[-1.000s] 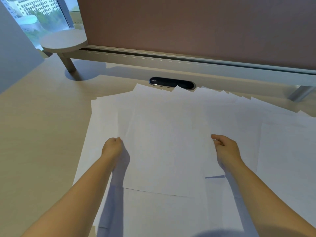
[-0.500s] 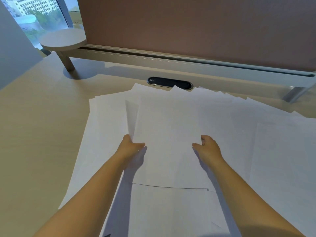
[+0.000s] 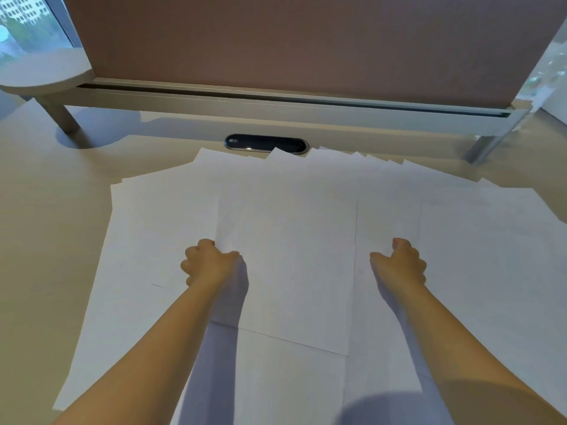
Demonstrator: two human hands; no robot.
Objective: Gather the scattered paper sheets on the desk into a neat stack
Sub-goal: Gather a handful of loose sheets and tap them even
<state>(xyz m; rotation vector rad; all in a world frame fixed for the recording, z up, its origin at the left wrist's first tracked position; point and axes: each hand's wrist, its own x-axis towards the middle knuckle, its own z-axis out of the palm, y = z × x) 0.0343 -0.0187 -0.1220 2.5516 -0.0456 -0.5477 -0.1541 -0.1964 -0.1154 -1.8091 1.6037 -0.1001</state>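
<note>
Several white paper sheets (image 3: 478,271) lie fanned and overlapping across the desk (image 3: 46,240). One sheet (image 3: 294,265) lies flat on top in the middle, slightly skewed. My left hand (image 3: 211,263) is curled at this sheet's left edge, with the thumb on top of the paper, pinching it. My right hand (image 3: 399,263) rests just right of the sheet's right edge on a neighbouring sheet. Its fingers are curled and its thumb points left. Whether those fingers hold a sheet is hidden.
A dark oval cable grommet (image 3: 265,143) sits in the desk just beyond the papers. Behind it runs a grey rail (image 3: 276,102) under a brown partition (image 3: 291,41). A round shelf on a leg (image 3: 40,75) stands at the far left.
The middle sheet, lifted between both hands before, now lies flat. My hands have moved apart, the right one off the sheet's edge to the right.
</note>
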